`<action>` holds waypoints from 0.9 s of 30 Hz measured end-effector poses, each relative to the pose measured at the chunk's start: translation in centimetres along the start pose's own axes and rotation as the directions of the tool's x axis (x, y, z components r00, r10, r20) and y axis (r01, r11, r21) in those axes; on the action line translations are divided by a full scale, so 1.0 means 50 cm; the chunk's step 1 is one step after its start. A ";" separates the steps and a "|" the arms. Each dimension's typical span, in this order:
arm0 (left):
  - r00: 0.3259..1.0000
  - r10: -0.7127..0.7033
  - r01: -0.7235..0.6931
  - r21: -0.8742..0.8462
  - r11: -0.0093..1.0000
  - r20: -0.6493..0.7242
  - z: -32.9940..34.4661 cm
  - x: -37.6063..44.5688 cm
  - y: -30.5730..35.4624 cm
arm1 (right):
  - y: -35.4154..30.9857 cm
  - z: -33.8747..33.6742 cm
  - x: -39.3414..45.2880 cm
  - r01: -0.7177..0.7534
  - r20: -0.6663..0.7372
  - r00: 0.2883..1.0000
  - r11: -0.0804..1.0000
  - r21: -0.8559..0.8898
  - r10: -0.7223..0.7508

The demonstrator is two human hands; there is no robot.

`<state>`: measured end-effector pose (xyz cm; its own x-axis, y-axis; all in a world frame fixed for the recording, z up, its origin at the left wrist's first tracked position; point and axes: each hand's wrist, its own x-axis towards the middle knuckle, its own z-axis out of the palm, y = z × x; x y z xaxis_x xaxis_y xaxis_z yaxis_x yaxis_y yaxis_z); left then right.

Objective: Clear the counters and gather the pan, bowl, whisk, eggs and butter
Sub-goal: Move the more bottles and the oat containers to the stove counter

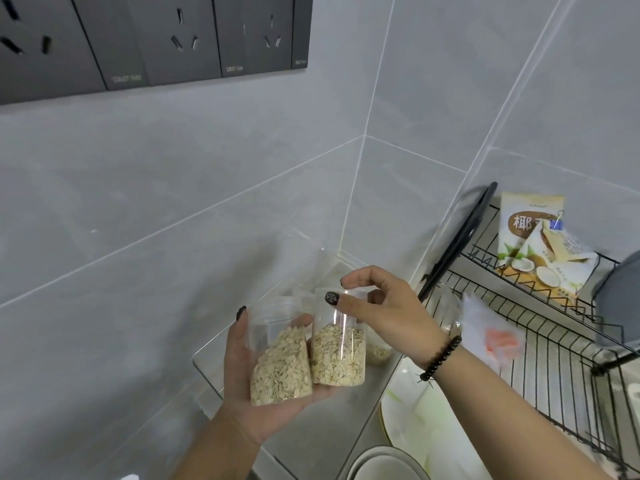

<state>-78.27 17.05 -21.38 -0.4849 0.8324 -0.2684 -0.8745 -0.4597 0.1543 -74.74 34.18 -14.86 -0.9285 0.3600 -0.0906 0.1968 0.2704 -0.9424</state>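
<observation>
Both hands meet over a clear bin (207, 370) in the counter corner. Left hand (256, 393), palm up with fingers curled, cradles one oat jar (277, 368) tilted with its long axis leaning away. Right hand (381, 306) pinches the rim of a second oat jar (339, 355), upright and touching the first. A third jar (379, 351) seems to sit just behind, partly hidden. Right of the hands stands a wire rack (540, 348) with one coconut packet (533, 237); below them, two white plates (415, 417). Pan, bowl, whisk, eggs and butter: none identifiable. The bin lies directly beneath, so both jars likely go straight down.
</observation>
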 end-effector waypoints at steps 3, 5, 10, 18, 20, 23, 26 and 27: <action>1.000 0.008 -0.010 -0.103 0.995 -0.026 -0.002 -0.005 0.012 | 0.003 0.010 0.017 0.018 -0.005 1.000 0.998 0.054 -0.018; 1.000 0.012 -0.016 -0.141 0.990 -0.028 -0.008 -0.003 0.021 | 0.015 0.005 0.038 0.021 -0.068 0.998 0.997 0.073 -0.016; 0.996 0.000 -0.017 -0.181 0.983 -0.091 -0.010 0.000 0.049 | 0.104 -0.018 0.099 -0.099 -0.150 0.988 0.904 -0.417 0.039; 0.997 -0.009 -0.003 -0.155 0.988 -0.070 -0.021 0.015 0.079 | 0.227 -0.003 0.140 -0.136 -0.017 0.930 0.300 -0.944 0.368; 0.996 -0.007 -0.007 -0.161 0.987 -0.088 -0.017 0.016 0.084 | 0.234 0.003 0.143 -0.079 -0.004 0.931 0.192 -0.978 0.365; 0.997 -0.021 0.011 -0.141 0.990 -0.069 -0.028 0.024 0.090 | 0.233 0.007 0.146 -0.024 0.003 0.933 0.071 -0.997 0.360; 0.998 -0.031 0.024 -0.131 0.991 -0.057 -0.033 0.026 0.094 | 0.228 0.007 0.148 -0.001 0.006 0.938 0.020 -1.000 0.347; 0.998 -0.033 0.028 -0.103 0.994 -0.048 -0.026 0.024 0.097 | 0.227 0.006 0.148 -0.012 0.003 0.938 0.040 -0.999 0.347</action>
<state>-83.10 15.42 -22.21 -0.4558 0.8310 -0.3188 -0.8834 -0.4660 0.0483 -79.48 39.65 -26.34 -0.8034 0.4288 -0.4132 0.3330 0.8987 0.2852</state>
